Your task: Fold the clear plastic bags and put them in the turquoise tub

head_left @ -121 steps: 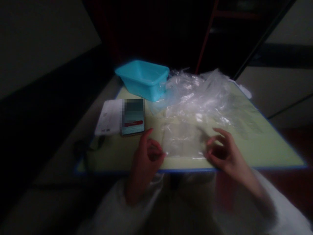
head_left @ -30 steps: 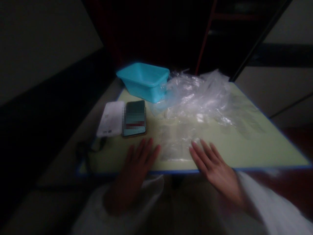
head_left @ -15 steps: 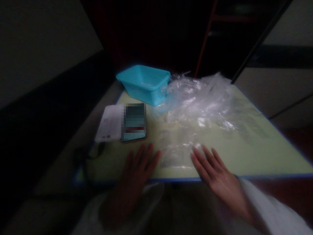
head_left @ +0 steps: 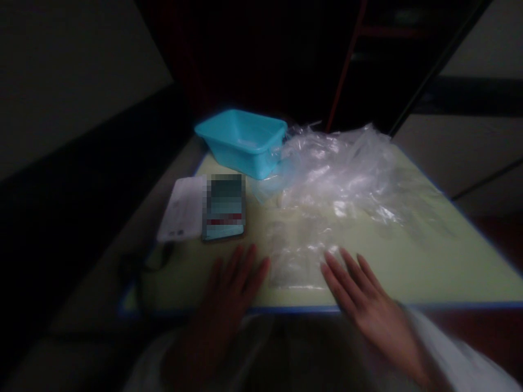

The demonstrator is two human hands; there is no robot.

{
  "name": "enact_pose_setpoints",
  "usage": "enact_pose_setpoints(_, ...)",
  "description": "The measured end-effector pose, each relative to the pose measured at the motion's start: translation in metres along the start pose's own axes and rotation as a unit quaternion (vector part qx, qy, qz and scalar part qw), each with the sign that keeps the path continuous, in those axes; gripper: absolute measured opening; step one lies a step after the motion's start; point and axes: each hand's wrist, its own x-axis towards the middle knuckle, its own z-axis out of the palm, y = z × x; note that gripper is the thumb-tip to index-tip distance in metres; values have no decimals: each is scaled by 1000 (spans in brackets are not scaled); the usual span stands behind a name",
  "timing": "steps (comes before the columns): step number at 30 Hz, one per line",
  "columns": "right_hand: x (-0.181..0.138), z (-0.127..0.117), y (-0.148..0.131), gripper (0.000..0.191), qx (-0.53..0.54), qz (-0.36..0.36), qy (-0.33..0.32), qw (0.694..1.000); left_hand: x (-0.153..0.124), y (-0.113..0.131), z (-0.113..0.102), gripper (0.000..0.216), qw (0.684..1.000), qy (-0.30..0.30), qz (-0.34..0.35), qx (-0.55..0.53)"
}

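Between my two hands a clear plastic bag point(head_left: 300, 256) lies flat on the yellow-green tabletop point(head_left: 441, 272), close to the front edge. My left hand point(head_left: 232, 288) rests palm down to the left of the bag, fingers spread, holding nothing. At the bag's right side my right hand point(head_left: 363, 299) lies flat as well, fingers stretched out, its fingertips at or very near the bag's edge. Whether either hand presses on the plastic I cannot tell. The picture is dim and the left hand is in shadow.
A heap of crumpled clear plastic bags point(head_left: 347, 169) covers the back right of the table. Beside it stands a turquoise plastic basin point(head_left: 257, 160). At the left lie a phone point(head_left: 224, 209) with a blurred-out screen and a white flat thing point(head_left: 182, 209). A dark cord point(head_left: 157, 264) hangs near the left edge.
The whole scene sits slightly lower in the picture, as from a small head movement. Both hands stay flat beside the bag, and nothing has been picked up.
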Motion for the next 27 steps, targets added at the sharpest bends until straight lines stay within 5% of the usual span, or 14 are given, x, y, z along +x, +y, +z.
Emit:
enact_pose_setpoints(9, -4, -10, 14, 69, 40, -9, -19, 999, -6, -10, 11, 77, 998, 35, 12, -59)
enact_pose_setpoints(14, -1, -41, 27, 73, 112, -8, -34, 993, -18, -15, -17, 85, 987, 14, 28, -157)
enact_pose_setpoints(17, 14, -52, 33, 63, 142, -6, -31, 989, 1, -4, -37, 85, 976, 84, 81, -186)
enact_pose_setpoints(21, 43, -35, 35, 54, 171, 23, -10, 985, 53, 23, -42, 50, 967, 139, 101, -186)
enact_pose_setpoints(27, 63, 8, 32, 61, 181, -2, -37, 983, 89, 39, -19, 56, 981, 91, 73, -156)
